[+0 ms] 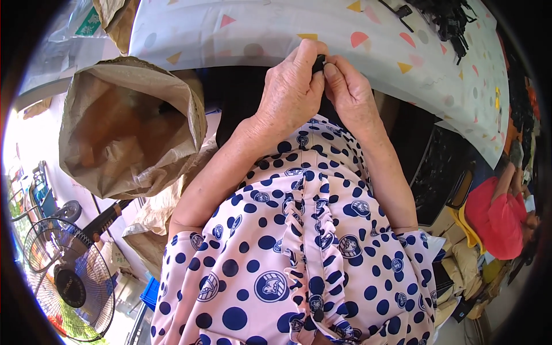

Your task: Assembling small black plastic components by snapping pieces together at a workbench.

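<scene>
Both my hands meet at the near edge of a table covered by a patterned white cloth (259, 34). A small black piece (318, 63) shows between them; its exact kind cannot be made out. My left hand (292, 80) is closed round it, fingers curled. My right hand (349, 86) pinches at its right side with thumb and fingers, touching the left fingertips. At the far right of the cloth lies a heap of black parts (445, 20), with one or two pieces lying apart from it.
To my left stands a large open brown paper sack (132, 132), its inside in shadow. A standing fan (72, 287) is at the lower left. At the far right a person in a red shirt (497, 218) bends near a yellow chair (467, 230) and several brown packages (466, 267).
</scene>
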### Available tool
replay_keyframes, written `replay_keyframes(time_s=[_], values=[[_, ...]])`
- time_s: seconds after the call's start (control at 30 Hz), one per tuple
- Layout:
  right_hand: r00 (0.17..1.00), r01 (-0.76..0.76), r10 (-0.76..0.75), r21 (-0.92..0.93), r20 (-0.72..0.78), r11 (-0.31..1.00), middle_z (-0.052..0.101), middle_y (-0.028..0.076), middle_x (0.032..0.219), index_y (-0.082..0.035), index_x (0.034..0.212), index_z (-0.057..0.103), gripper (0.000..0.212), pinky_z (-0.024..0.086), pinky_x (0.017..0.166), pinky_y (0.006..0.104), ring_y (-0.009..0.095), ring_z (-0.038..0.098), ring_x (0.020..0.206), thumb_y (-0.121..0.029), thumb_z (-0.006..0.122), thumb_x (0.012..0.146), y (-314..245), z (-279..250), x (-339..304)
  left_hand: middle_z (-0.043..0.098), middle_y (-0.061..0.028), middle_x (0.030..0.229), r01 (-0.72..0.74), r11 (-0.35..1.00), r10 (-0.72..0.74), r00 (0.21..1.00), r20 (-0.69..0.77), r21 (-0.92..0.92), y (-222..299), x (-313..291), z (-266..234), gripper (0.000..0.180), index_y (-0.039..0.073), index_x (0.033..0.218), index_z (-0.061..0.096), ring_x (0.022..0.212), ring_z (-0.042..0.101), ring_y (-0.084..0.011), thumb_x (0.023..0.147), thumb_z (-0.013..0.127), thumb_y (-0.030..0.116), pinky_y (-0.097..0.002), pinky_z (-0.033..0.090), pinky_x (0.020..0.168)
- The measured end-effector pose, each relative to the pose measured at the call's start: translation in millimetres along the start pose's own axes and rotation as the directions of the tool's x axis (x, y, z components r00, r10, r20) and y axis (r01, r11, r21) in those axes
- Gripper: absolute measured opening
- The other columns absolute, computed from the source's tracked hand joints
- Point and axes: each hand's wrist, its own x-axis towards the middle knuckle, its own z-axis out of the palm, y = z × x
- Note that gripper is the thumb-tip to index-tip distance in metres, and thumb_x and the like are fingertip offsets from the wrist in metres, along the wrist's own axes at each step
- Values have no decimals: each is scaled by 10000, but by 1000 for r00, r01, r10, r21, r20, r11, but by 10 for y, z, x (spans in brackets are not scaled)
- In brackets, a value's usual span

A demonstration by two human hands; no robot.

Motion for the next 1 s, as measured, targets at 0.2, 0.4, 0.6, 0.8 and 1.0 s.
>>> replay_keyframes(time_s=[0.2,0.4,0.6,0.8,1.0], values=[[990,138,-135,63,-50,988,502,-29,698,-35,1075,562,236,287,457,154,12,414,533,-239,480,990,-5,-200,-6,599,-107,821,194,789,-173,981,91,-583,110,34,-107,252,55,1122,477,645,596,-172,883,555,36,-286,463,537],[997,8,-30,320,66,947,592,11,742,-32,1069,558,228,272,406,156,33,433,473,-232,532,962,10,-324,-113,599,-99,867,422,71,-268,881,390,-904,192,16,-201,283,96,1225,490,635,560,-153,943,505,81,-226,408,533],[995,7,-52,483,81,876,598,8,728,-45,1097,576,289,269,404,155,30,433,472,-283,579,933,17,-388,-50,577,-116,953,506,196,-241,855,459,-840,173,3,-167,384,96,1346,449,641,504,-142,964,478,125,-194,358,503],[969,-159,30,523,247,837,576,-18,696,-53,1222,554,425,230,414,142,-3,394,477,-338,605,911,-21,-408,26,593,-94,866,570,209,-174,822,543,-795,217,-7,-163,379,90,1344,462,593,495,-119,967,479,133,-182,338,480],[975,-159,90,351,205,923,517,-55,674,-45,1128,589,345,245,435,147,-8,370,497,-317,608,916,-70,-381,-4,587,-62,844,509,532,-195,851,487,-676,196,-14,-182,374,66,1329,468,641,579,-98,956,489,77,-180,424,528]])
